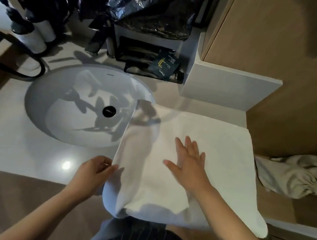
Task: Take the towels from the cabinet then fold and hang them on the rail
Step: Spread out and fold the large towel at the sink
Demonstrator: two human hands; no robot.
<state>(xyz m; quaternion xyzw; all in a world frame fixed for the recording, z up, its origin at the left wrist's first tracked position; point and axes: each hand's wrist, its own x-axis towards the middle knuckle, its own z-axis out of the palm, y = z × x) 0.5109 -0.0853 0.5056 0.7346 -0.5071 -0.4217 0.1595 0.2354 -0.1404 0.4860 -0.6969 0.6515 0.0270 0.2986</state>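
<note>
A white towel (219,151) lies spread on the pale countertop (5,139), right of the sink; its left edge overlaps the basin and its near edge hangs over the counter front. My right hand (188,162) rests flat on the towel with fingers straight and spread. My left hand (93,171) pinches the towel's left edge near the front corner, where a strip is folded over. No rail or cabinet is in view.
An oval white sink (59,121) with a black drain (109,111) sits left of the towel. Black plastic bags (146,5), a dark faucet (97,41), a tray of toiletries (150,60) and white rolls (35,34) stand behind it. A crumpled beige cloth bag (294,177) lies right.
</note>
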